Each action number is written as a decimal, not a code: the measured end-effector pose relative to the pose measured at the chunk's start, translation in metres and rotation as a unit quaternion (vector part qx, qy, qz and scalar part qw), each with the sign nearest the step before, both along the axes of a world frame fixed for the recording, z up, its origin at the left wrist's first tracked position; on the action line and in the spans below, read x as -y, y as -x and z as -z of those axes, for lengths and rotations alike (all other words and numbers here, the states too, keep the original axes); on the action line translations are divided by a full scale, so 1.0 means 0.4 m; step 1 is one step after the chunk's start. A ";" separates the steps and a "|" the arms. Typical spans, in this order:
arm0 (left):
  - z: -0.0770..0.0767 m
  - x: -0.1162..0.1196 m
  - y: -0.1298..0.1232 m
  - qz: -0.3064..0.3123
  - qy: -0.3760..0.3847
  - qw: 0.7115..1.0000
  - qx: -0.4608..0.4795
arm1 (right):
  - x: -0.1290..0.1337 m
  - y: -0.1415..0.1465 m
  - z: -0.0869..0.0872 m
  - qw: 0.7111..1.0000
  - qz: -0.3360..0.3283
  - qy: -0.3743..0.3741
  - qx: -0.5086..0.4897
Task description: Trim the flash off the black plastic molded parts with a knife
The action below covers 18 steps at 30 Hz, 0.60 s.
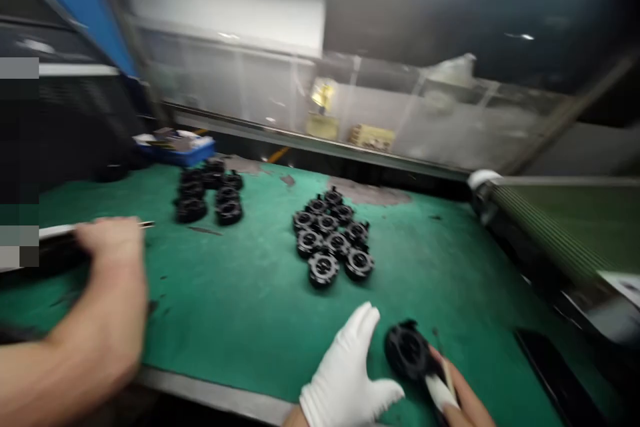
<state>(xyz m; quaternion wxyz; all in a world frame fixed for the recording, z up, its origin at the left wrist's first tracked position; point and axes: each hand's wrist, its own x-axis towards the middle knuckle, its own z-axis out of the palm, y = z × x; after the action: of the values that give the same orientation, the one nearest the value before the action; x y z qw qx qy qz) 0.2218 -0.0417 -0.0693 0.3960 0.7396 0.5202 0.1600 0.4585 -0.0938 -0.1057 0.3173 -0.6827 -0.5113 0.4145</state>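
Note:
My left hand (345,373), in a white glove, is open with thumb and fingers spread and nothing between them. It hovers over the green bench mat (240,320), to the left of my right hand (455,387). A black round part (407,350) with an open centre and a small tab on top is gripped in my right hand. White cloth covers a digit of that hand, and a thin pale stick-like piece, blurred, shows along the fingers. Beyond my hands a cluster of similar black round parts (323,269) lies on the mat.
At left a co-worker's bare arm (115,293) reaches over the bench. More black parts (229,207) stand in stacks near a blue tray (187,150). A green ribbed conveyor belt (565,220) and a dark flat object (555,373) are at right.

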 end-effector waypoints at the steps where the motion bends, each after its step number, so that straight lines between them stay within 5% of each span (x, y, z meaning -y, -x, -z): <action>1: -0.003 -0.016 -0.036 0.023 -0.024 0.999 0.006 | 0.027 -0.015 0.001 1.000 0.025 0.000 0.002; 5: 0.024 -0.076 -0.133 0.091 -0.081 0.992 0.018 | 0.069 -0.052 -0.038 0.998 0.060 0.016 0.028; 11: 0.059 -0.076 -0.164 0.100 -0.117 0.988 -0.005 | 0.113 -0.111 -0.110 0.988 -0.079 0.021 0.130; 18: 0.054 -0.067 -0.192 0.075 -0.103 0.992 -0.011 | 0.091 -0.148 -0.147 0.950 -0.136 0.019 0.281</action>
<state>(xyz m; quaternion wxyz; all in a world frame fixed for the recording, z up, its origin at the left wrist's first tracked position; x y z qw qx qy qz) 0.2986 -0.0150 -0.0910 0.3230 0.8149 0.4484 0.1750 0.5177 -0.1302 -0.0468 0.0883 -0.7013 -0.6600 0.2544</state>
